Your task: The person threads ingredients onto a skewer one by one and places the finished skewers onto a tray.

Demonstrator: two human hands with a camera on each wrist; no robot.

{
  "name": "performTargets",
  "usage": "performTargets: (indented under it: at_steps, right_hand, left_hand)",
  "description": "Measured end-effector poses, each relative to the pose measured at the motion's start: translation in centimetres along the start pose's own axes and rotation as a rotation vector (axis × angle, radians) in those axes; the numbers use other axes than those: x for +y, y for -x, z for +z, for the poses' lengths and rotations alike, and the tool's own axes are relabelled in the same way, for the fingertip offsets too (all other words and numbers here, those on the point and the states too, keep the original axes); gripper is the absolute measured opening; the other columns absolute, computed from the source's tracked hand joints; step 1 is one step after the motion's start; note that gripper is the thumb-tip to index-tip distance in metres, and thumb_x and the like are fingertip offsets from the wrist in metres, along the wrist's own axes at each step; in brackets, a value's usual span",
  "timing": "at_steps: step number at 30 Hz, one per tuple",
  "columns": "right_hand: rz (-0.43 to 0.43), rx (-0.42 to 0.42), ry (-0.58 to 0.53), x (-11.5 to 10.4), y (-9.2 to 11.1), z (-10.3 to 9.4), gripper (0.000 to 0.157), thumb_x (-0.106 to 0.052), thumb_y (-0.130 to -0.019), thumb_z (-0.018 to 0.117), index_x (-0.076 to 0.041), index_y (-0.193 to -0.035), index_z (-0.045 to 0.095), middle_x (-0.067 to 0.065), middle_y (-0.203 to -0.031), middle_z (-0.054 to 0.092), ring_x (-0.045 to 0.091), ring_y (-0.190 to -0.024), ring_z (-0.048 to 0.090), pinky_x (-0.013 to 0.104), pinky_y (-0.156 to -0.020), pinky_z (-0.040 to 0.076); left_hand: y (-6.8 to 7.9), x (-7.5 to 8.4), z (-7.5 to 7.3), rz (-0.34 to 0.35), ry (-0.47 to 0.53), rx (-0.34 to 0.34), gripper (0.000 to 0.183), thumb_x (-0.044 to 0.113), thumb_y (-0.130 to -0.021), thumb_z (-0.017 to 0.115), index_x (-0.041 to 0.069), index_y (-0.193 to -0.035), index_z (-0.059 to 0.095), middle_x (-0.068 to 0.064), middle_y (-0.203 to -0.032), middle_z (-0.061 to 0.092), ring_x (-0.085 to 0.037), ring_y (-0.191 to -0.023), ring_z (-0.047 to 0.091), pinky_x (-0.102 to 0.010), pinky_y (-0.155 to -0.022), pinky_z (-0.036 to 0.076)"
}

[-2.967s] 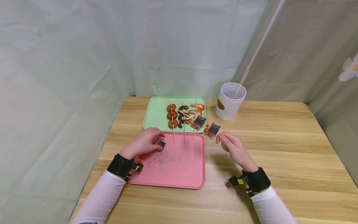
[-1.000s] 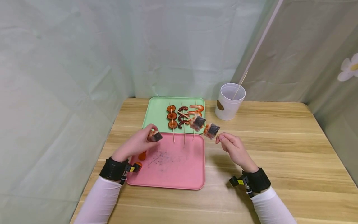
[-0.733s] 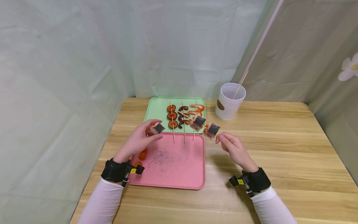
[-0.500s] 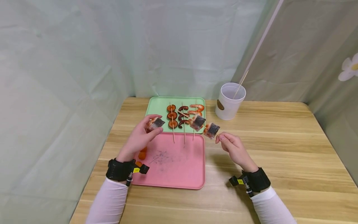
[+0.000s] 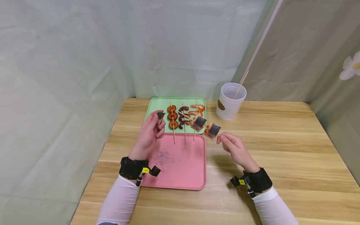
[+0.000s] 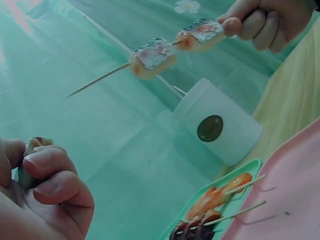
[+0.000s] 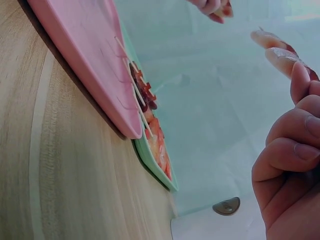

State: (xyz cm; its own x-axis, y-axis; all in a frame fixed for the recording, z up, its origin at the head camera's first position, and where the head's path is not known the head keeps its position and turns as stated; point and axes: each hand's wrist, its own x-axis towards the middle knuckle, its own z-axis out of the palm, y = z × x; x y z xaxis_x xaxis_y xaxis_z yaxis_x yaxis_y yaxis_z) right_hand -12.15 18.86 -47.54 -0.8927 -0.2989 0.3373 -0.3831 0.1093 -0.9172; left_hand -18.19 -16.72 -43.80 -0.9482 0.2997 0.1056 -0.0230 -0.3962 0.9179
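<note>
Up over the near edge of the green tray, my left hand (image 5: 147, 136) holds a piece of fish (image 5: 160, 115) with dark skin, fingers curled round it. The left wrist view shows the same fish piece (image 6: 36, 149) mostly wrapped by the fingers. My right hand (image 5: 237, 149) pinches the lower end of a bamboo skewer (image 5: 184, 115), which points up and to the left. Threaded on it are two fish chunks, an upper one (image 5: 198, 123) and a lower one (image 5: 212, 131) close to the fingertips. The skewer's bare tip stands apart from the left hand.
The green tray (image 5: 152, 109) bears a mushroom skewer (image 5: 172, 116), a tentacle skewer (image 5: 184, 109) and a shrimp skewer (image 5: 198, 107). Their sticks reach over the dark-flecked pink tray (image 5: 182, 172) in front. At the back right, a white bucket (image 5: 230, 107) holds a stick (image 5: 242, 82).
My left hand has lifted the fish piece off the pink tray, then turned and risen further. The orange pieces there are now hidden behind it. My right hand has kept still with the skewer.
</note>
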Motion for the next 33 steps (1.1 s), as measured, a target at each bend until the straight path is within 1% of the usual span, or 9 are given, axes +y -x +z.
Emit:
performTargets:
  at_steps: [3, 6, 10, 13, 17, 20, 23, 28, 33]
  right_hand:
    - [0.006, -0.015, 0.009, -0.2, -0.1, 0.0, 0.032, -0.006, -0.116, 0.042, 0.005, -0.1, 0.067, 0.005, -0.058, 0.033, 0.02, -0.048, 0.029, 0.035, -0.049, 0.027]
    - [0.018, -0.056, 0.016, -0.3, -0.1, -0.1, 0.03, -0.005, -0.115, 0.043, 0.006, -0.1, 0.067, 0.006, -0.058, 0.033, 0.02, -0.048, 0.03, 0.035, -0.049, 0.027]
    - [0.036, -0.126, 0.049, -0.4, -0.1, 0.0, 0.029, -0.005, -0.114, 0.045, 0.002, -0.099, 0.068, 0.002, -0.059, 0.033, 0.017, -0.049, 0.031, 0.034, -0.05, 0.029]
    - [0.044, -0.149, 0.078, -0.4, -0.1, 0.1, 0.029, -0.007, -0.115, 0.045, -0.004, -0.099, 0.07, -0.004, -0.06, 0.034, 0.014, -0.05, 0.032, 0.032, -0.05, 0.031]
    - [0.048, -0.141, 0.085, -0.4, -0.1, 0.2, 0.03, -0.008, -0.115, 0.045, -0.005, -0.099, 0.07, -0.007, -0.061, 0.035, 0.012, -0.051, 0.033, 0.033, -0.051, 0.032]
    - [0.049, -0.137, 0.083, -0.3, -0.1, 0.2, 0.03, -0.008, -0.115, 0.045, -0.002, -0.099, 0.069, -0.007, -0.061, 0.034, 0.012, -0.051, 0.033, 0.033, -0.051, 0.032]
    - [0.053, -0.139, 0.084, -0.3, -0.1, 0.1, 0.03, -0.008, -0.115, 0.045, -0.003, -0.099, 0.069, -0.007, -0.061, 0.034, 0.012, -0.051, 0.033, 0.033, -0.05, 0.031]
    - [0.062, -0.144, 0.094, -0.3, -0.1, 0.1, 0.031, -0.009, -0.115, 0.045, -0.008, -0.098, 0.07, -0.008, -0.061, 0.034, 0.011, -0.05, 0.033, 0.032, -0.049, 0.031]
    - [0.068, -0.145, 0.1, -0.3, -0.1, 0.1, 0.031, -0.01, -0.115, 0.045, -0.004, -0.098, 0.07, -0.01, -0.061, 0.034, 0.011, -0.05, 0.032, 0.032, -0.049, 0.031]
  left_hand:
    - [0.0, -0.4, 0.3, -0.01, 0.05, 0.029, 0.038, 0.044, -0.116, 0.039, 0.015, -0.139, 0.045, 0.0, -0.084, 0.039, -0.008, -0.056, 0.033, -0.03, -0.058, 0.019]
    - [0.1, -0.6, 0.8, -0.013, 0.111, 0.048, 0.038, 0.045, -0.116, 0.039, 0.015, -0.138, 0.048, 0.001, -0.082, 0.039, -0.009, -0.057, 0.033, -0.031, -0.059, 0.019]
    - [0.0, -0.8, 1.4, -0.019, 0.142, 0.03, 0.043, 0.045, -0.117, 0.036, 0.012, -0.141, 0.046, 0.002, -0.079, 0.037, -0.009, -0.054, 0.032, -0.032, -0.059, 0.018]
    - [0.0, -0.8, 1.7, -0.021, 0.132, 0.016, 0.044, 0.045, -0.117, 0.034, 0.011, -0.143, 0.045, 0.004, -0.076, 0.036, -0.008, -0.052, 0.031, -0.032, -0.058, 0.018]
    - [-0.1, -1.0, 1.9, -0.014, 0.118, 0.007, 0.047, 0.046, -0.117, 0.035, 0.01, -0.146, 0.043, 0.003, -0.076, 0.035, -0.008, -0.052, 0.03, -0.032, -0.057, 0.018]
    - [-0.1, -1.1, 1.9, -0.006, 0.112, -0.006, 0.05, 0.047, -0.116, 0.036, 0.009, -0.148, 0.041, 0.002, -0.078, 0.035, -0.009, -0.053, 0.03, -0.032, -0.057, 0.018]
    - [0.0, -1.1, 1.9, -0.001, 0.097, -0.015, 0.048, 0.048, -0.116, 0.036, 0.011, -0.146, 0.042, 0.001, -0.079, 0.034, -0.01, -0.055, 0.03, -0.032, -0.058, 0.018]
    - [-0.1, -1.3, 2.2, 0.006, 0.026, -0.008, 0.044, 0.048, -0.115, 0.039, 0.016, -0.144, 0.043, -0.003, -0.085, 0.032, -0.011, -0.059, 0.03, -0.031, -0.058, 0.021]
    - [-0.3, -1.5, 2.3, 0.021, -0.088, 0.007, 0.044, 0.043, -0.115, 0.045, 0.015, -0.149, 0.042, -0.007, -0.091, 0.038, -0.013, -0.063, 0.033, -0.026, -0.055, 0.027]
